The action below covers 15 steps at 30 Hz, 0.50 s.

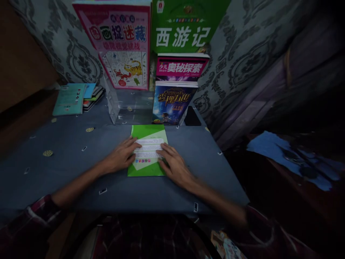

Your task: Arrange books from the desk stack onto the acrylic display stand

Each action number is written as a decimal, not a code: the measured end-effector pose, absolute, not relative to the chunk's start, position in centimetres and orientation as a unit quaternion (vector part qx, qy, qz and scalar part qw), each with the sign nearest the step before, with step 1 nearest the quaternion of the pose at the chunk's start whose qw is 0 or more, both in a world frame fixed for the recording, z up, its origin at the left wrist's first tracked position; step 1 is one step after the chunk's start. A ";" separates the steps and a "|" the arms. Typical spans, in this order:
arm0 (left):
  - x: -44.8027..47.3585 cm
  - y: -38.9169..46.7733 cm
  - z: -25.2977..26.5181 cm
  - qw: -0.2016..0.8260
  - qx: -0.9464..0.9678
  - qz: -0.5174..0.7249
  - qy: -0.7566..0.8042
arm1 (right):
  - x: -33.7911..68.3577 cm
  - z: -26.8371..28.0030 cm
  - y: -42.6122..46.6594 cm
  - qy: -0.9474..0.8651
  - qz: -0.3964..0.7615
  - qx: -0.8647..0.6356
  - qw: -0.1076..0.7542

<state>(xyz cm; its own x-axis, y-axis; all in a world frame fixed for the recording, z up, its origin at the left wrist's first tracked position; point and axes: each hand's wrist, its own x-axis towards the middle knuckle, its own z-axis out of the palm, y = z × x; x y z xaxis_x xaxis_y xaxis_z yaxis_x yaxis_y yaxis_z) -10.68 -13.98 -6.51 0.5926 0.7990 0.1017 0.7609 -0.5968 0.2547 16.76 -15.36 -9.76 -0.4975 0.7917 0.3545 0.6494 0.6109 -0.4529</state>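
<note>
At a dim desk (67, 172) covered in a dark blue cloth, seen from the head camera, a person in plaid sleeves presses both hands flat on a green booklet (147, 151) lying face-down near the middle of the desk, its pale panel of printed text showing between the fingers. The left hand (121, 156) rests open on the booklet's left edge, fingers spread and reaching onto the white panel; the right hand (174, 163) lies open over the lower right corner, fingers pointing inward. Neither hand grips anything; both lie palm-down on the cover.

Just behind the booklet stands a clear acrylic book stand (126, 106), with a dark-covered fantasy paperback (172, 102) propped upright in it on the right and a pink-banded science magazine (182, 66) behind that. Against the patterned wallpaper lean a pink-and-white hidden-picture puzzle book (118, 43) and a large green storybook (185, 28). A small stack of teal and blue notebooks (74, 97) lies at the far left of the desk, well apart from the hands. A blue cloth (285, 153) lies on dark furniture off to the right.

Judging by the flat hands, the booklet is being steadied or squared on the desk. Lifting it would call for fingers curling under an edge, most readily the near edge, which stands free of everything else.
</note>
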 end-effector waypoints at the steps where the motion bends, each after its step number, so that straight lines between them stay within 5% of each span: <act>1: -10.8 -13.7 -6.2 0.093 0.889 0.100 0.437 | 16.6 -9.9 -16.2 -0.851 0.143 -0.424 0.276; 10: -11.9 -8.9 -3.3 0.135 0.882 0.078 0.444 | 11.2 -6.0 -24.2 -0.862 0.377 -0.255 0.225; 15: -9.9 -9.1 -3.7 0.071 0.872 0.089 0.477 | 10.8 -5.2 -19.6 -0.843 0.362 -0.268 0.294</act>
